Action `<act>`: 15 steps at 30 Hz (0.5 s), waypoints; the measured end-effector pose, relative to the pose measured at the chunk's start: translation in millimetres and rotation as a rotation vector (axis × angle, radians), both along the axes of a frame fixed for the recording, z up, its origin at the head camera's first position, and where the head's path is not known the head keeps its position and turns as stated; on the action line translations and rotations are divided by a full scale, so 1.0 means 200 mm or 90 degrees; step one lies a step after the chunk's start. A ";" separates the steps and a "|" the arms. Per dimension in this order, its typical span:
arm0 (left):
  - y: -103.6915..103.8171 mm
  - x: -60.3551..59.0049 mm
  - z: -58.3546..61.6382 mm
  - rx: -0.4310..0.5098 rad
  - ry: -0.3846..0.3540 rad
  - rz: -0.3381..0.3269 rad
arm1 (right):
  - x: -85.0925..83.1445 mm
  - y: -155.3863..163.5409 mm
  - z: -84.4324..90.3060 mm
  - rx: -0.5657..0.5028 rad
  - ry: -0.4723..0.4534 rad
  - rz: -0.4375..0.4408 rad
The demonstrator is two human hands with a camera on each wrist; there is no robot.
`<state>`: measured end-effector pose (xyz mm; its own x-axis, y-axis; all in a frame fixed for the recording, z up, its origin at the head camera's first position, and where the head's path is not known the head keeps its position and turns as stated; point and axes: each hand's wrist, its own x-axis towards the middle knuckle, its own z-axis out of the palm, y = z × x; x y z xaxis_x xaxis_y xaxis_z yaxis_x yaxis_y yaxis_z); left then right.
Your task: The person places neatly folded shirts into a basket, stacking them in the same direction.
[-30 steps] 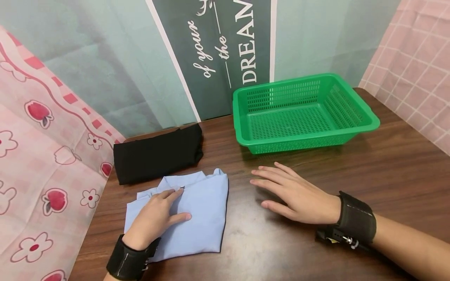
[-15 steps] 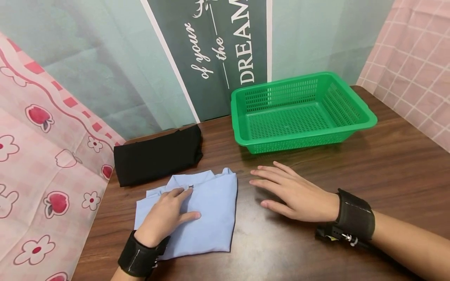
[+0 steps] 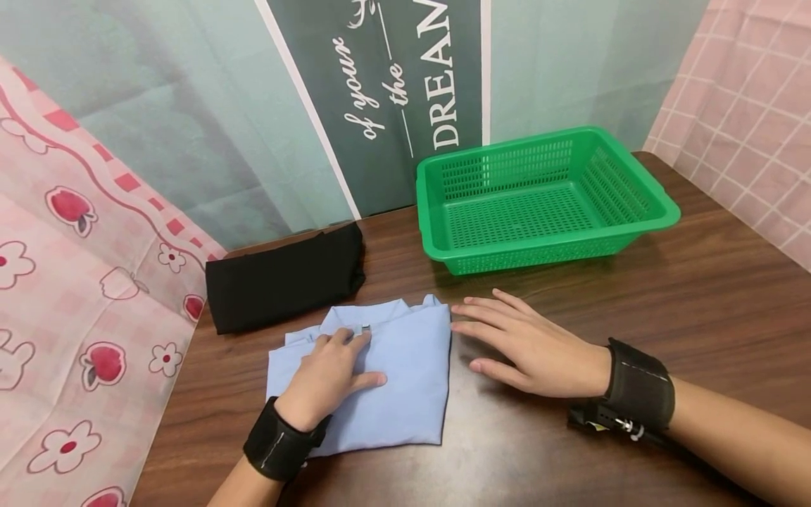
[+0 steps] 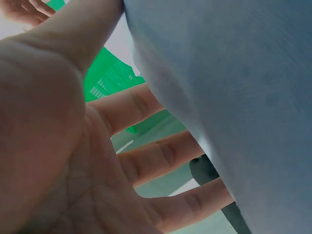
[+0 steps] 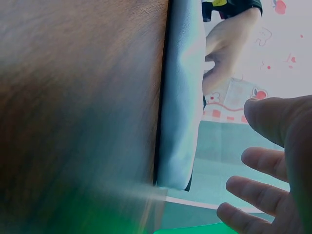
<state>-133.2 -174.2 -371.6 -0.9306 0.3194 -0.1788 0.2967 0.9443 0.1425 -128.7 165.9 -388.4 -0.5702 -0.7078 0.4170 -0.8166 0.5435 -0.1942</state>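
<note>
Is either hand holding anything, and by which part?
Nothing looks gripped: the left hand just rests on the upper side of the folded blue garment, and the right hand is empty.

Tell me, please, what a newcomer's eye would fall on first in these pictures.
Probably the bright green basket, standing at the back right of the brown table. Next, the folded light-blue garment in front, with the left hand resting on it, and the folded black cloth behind it, to the left.
</note>
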 end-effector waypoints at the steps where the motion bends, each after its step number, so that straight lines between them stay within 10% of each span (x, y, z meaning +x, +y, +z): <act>1: 0.02 0.00 0.00 -0.001 0.003 -0.003 | 0.00 0.00 0.00 0.002 -0.002 -0.002; 15: 0.10 -0.01 0.00 -0.022 0.016 -0.013 | 0.01 -0.01 -0.01 0.007 -0.005 0.000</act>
<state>-135.0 -153.7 -371.7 -0.9282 0.3326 -0.1669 0.3193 0.9422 0.1018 -127.1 164.4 -390.4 -0.5734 -0.7124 0.4046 -0.8151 0.5459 -0.1941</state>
